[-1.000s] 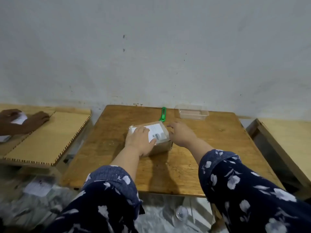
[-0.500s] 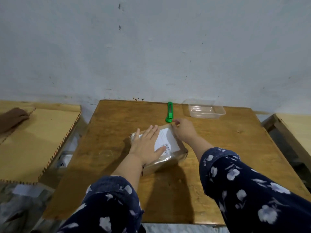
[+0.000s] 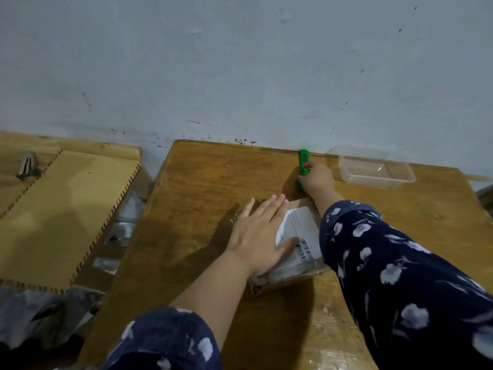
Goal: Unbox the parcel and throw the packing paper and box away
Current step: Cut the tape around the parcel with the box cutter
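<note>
Resting on the table: a parcel [image 3: 298, 241] lies on the wooden table [image 3: 202, 188], in its nearer half, a little right of the middle.
Parcel, shape: a low cardboard box, closed, seen from above and slightly turned so one corner points toward the camera.
Parcel, wrapping: a shiny clear film covers it, crinkled and catching light along the near side wall.
Parcel, label: a white shipping label lies flat on the top face, with rows of small print too blurred to read and a black barcode near its nearer end.
Parcel, hidden parts: the left half of the top is under a palm; the right edge is behind a dark blue flowered sleeve [image 3: 400, 276].
Left hand [image 3: 260, 236]: laid flat, palm down, on the parcel's top; fingers straight and slightly fanned, reaching past the far left edge, thumb stretched out across the label close to the barcode.
Right hand [image 3: 317, 180]: beyond the parcel, near the far edge of the table, fingers curled around the lower part of a green utility knife [image 3: 303, 162], thumb and forefinger pinching its body.
Green utility knife: lies lengthwise toward the wall, upper end sticking out past the fingers; whether it is lifted off the wood cannot be told.
Clear plastic container [image 3: 373, 169]: sits open, just right of the right hand, near the wall [image 3: 240, 62].
Left of the table: a second, paler board surface [image 3: 58, 209] with notched edges.
</note>
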### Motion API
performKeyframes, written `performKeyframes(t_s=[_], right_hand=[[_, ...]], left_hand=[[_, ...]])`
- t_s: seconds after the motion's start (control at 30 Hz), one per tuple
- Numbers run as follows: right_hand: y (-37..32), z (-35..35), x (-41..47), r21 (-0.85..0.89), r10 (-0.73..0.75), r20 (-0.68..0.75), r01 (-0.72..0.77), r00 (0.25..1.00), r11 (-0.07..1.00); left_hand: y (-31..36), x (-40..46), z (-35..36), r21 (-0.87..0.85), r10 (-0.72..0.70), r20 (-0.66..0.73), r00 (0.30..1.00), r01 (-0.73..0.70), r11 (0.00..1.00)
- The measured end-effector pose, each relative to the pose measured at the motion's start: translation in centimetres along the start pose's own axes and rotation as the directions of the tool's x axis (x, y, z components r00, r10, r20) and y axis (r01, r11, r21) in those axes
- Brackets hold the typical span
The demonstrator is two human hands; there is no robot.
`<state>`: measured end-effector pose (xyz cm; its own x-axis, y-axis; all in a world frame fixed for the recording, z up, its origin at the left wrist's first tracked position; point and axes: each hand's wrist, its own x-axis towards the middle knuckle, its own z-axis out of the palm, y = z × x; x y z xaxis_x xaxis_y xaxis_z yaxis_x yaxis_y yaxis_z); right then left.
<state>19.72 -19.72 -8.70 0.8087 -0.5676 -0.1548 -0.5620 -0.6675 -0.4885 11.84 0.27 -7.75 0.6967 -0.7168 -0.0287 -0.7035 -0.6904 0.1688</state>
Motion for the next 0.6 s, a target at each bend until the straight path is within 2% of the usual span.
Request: performKeyframes(t_s=[0.1,0.23,0.37,0.47,0.6], right_hand=[[-0.3,-0.6,0.0,0.088,0.124,0.035,-0.127,0.992,0.988],[0.3,-2.6,-1.2,0.081,0.203,0.196,-0.223,0.959,0.971],[2.3,-4.9,-3.2,0.194,0.168,0.242,-0.217,0.956,0.957],[3.8,-6.9,-5.7,0.405,0.102,0.286,-0.216,0.953,0.888],[5.8,-9.9,-10.5,0.543,-0.012,0.417,-0.239,0.909,0.805]], left_hand=[[0.1,0.1,-0.1,0.005,-0.003,0.004,1.0,0.003,1.0],[0.4,0.1,-0.1,0.0,-0.016,0.017,1.0,0.016,1.0],[0.5,0.1,-0.2,0.008,-0.008,0.046,0.999,0.008,1.0],[0.6,0.2,-0.8,0.006,-0.01,0.104,0.995,0.009,1.0],[1.5,-0.1,-1.5,0.021,-0.005,0.112,0.994,0.003,1.0]])
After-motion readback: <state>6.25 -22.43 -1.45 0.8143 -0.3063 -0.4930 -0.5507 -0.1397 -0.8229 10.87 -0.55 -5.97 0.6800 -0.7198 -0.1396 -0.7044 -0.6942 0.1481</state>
